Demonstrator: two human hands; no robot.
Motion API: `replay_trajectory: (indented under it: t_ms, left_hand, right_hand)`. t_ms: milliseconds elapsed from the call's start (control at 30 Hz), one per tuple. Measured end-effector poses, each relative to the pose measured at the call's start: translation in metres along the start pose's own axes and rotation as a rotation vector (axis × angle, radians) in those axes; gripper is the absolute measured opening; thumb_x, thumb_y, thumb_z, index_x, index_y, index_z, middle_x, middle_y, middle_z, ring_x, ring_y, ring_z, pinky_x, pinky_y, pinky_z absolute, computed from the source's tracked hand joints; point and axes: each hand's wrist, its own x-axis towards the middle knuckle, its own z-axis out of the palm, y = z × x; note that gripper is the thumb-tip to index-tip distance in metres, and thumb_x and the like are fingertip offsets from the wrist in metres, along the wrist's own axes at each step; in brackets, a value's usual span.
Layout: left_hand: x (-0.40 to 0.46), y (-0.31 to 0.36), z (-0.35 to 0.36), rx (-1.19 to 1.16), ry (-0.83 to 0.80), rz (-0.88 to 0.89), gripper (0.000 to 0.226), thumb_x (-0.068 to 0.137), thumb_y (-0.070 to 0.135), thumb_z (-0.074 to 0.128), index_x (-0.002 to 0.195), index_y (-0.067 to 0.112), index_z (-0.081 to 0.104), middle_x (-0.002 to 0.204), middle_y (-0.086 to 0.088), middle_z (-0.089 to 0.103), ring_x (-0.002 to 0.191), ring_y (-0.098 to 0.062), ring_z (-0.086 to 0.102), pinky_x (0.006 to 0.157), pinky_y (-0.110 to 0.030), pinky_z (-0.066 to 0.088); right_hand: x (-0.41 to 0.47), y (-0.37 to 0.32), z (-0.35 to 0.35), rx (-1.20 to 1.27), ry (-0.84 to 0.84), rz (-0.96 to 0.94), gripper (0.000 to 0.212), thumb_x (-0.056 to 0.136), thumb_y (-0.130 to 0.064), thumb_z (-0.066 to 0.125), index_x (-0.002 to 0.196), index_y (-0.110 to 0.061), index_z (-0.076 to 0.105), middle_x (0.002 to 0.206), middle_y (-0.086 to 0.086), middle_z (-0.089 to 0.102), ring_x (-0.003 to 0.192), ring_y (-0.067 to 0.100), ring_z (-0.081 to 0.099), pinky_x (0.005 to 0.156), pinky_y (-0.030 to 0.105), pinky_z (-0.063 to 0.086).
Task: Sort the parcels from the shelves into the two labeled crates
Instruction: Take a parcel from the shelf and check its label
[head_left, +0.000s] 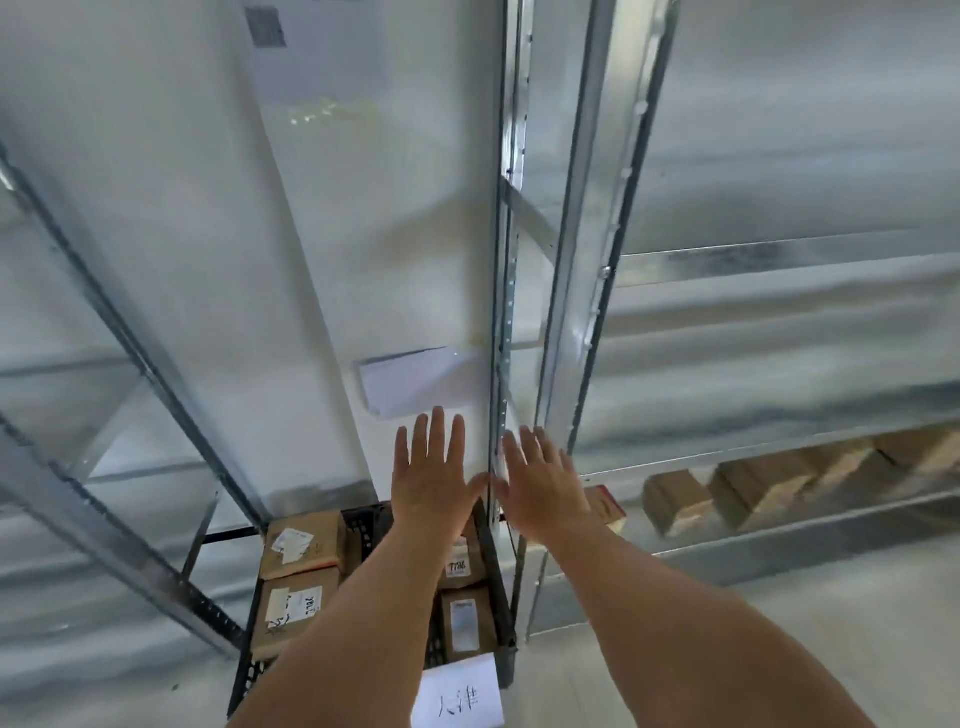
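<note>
Your fingers are spreading straight on both hands, the left hand (434, 480) and right hand (543, 480) holding nothing, thumbs nearly touching before a metal upright (501, 312). Below your forearms, brown parcels (298, 574) are lying in a black crate (501, 597) wearing a handwritten paper label (457, 693). More parcels (753, 486), blurred, are sitting on the low shelf (779, 535) to your right.

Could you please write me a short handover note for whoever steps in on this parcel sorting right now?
Left hand: open, fingers spread, holding nothing.
Right hand: open, fingers spread, holding nothing.
Black crate with a handwritten paper label stands on the floor below the hands; several brown parcels already lie inside.
More brown parcels sit on the low shelf to the right, blurred.
The second crate is not in view.
Left: move the shelf parcels into the crates.
</note>
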Motion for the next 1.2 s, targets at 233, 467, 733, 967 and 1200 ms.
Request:
replay_trajectory:
  t_ms: [233,467,733,967,1200]
  left_hand:
    - [-0.051,0.119,-0.073,-0.01,0.152,0.023,0.076,0.101,0.063,0.01,0.156,0.021,-0.022,0.163,-0.008,-0.027,0.152,-0.028,-0.021,0.122,-0.049,-0.015]
    - [-0.065,0.26,-0.134,-0.073,0.236,0.119,0.075,0.101,0.064,0.013,0.159,0.023,-0.013,0.165,-0.007,-0.024,0.153,-0.026,-0.02,0.123,-0.047,-0.011]
    - [-0.034,0.413,-0.16,-0.057,0.288,0.285,0.075,0.102,0.063,0.015,0.16,0.02,-0.003,0.168,-0.009,-0.012,0.155,-0.027,-0.008,0.123,-0.049,-0.006]
    - [0.045,0.546,-0.15,-0.064,0.23,0.325,0.074,0.102,0.063,0.012,0.16,0.021,-0.007,0.167,-0.008,-0.016,0.154,-0.027,-0.013,0.124,-0.049,-0.008]
    - [0.13,0.693,-0.16,-0.127,0.191,0.344,0.074,0.101,0.064,0.014,0.16,0.023,-0.004,0.168,-0.006,-0.013,0.155,-0.026,-0.009,0.124,-0.049,-0.006]
  right_hand:
    - [-0.097,0.133,-0.07,-0.035,0.095,0.093,0.066,0.106,-0.05,0.024,0.161,-0.019,0.001,0.169,0.006,-0.001,0.155,0.029,-0.004,0.124,0.053,0.007]
    - [-0.16,0.272,-0.144,-0.059,0.151,0.255,0.067,0.104,-0.056,0.02,0.161,-0.024,0.003,0.169,0.005,-0.001,0.155,0.029,-0.006,0.122,0.057,0.005]
    - [-0.19,0.407,-0.173,-0.05,0.175,0.42,0.066,0.104,-0.056,0.019,0.16,-0.025,0.006,0.169,0.003,0.001,0.155,0.03,-0.005,0.122,0.057,0.005]
    - [-0.166,0.547,-0.175,-0.074,0.111,0.457,0.067,0.104,-0.057,0.017,0.161,-0.024,0.002,0.169,0.005,-0.002,0.155,0.03,-0.008,0.122,0.059,0.005]
    - [-0.121,0.697,-0.206,-0.102,0.075,0.486,0.068,0.104,-0.059,0.015,0.161,-0.024,0.001,0.169,0.005,-0.002,0.155,0.031,-0.006,0.122,0.059,0.005]
